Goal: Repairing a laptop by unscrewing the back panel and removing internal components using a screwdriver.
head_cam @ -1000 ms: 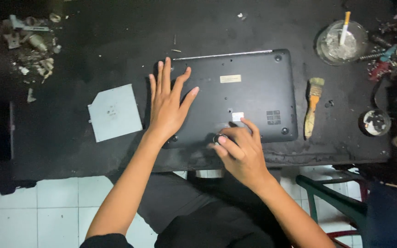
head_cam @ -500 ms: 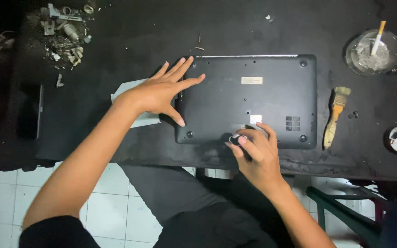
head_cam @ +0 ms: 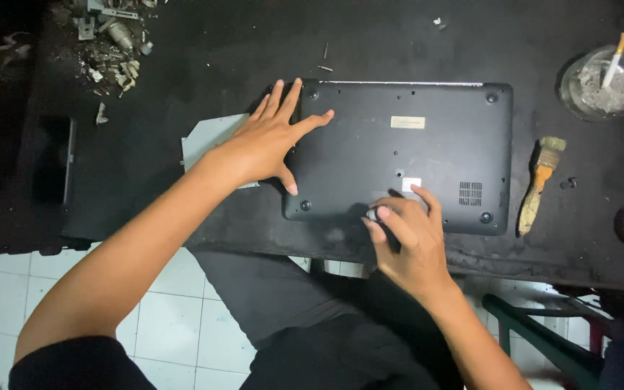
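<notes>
A black laptop [head_cam: 427, 144] lies upside down on a dark worktable [head_cam: 399, 43], its bottom cover facing up. My left hand [head_cam: 272, 137] rests flat on the laptop's left edge, fingers spread, holding nothing. My right hand [head_cam: 406, 238] is at the laptop's near edge, fingers curled around a small dark tool whose shape I cannot make out; the index finger points at the cover near a small white sticker [head_cam: 411, 184].
A grey flat plate [head_cam: 207, 137] lies under my left wrist. A paintbrush [head_cam: 539, 184] lies right of the laptop. A glass bowl [head_cam: 604, 79] stands at the far right. Scrap parts [head_cam: 110, 40] lie at the far left. A green chair frame [head_cam: 543, 332] is below the table.
My left hand slid from the laptop's middle to its left edge. The right hand stayed at the near edge. The camera view shifted.
</notes>
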